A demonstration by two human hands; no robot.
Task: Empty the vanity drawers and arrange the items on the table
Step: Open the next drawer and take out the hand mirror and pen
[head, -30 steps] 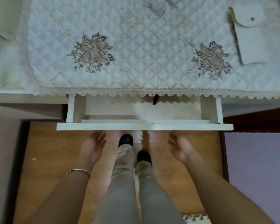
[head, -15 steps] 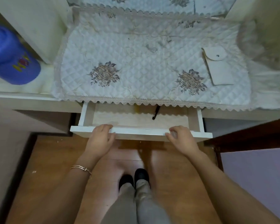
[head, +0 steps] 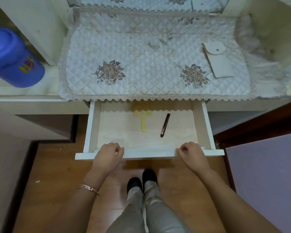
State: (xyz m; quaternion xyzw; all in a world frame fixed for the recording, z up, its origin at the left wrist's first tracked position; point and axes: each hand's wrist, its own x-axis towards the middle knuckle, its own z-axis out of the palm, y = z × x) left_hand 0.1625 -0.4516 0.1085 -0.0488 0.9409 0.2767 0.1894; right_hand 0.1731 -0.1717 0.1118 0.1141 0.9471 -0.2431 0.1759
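My left hand (head: 107, 155) and right hand (head: 191, 155) gripped the white drawer (head: 92, 125) by its front edge, fingers curled over. Extended below the vanity top (head: 40, 105), it held a yellow tool (head: 143, 121) and dark tube (head: 165, 125).

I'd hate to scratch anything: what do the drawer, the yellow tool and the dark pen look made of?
The drawer: white-painted wood or board, matte, with a pale woodgrain bottom. The yellow tool: thin and flat, probably plastic. The dark pen: glossy brown casing, plastic or metal, unclear.
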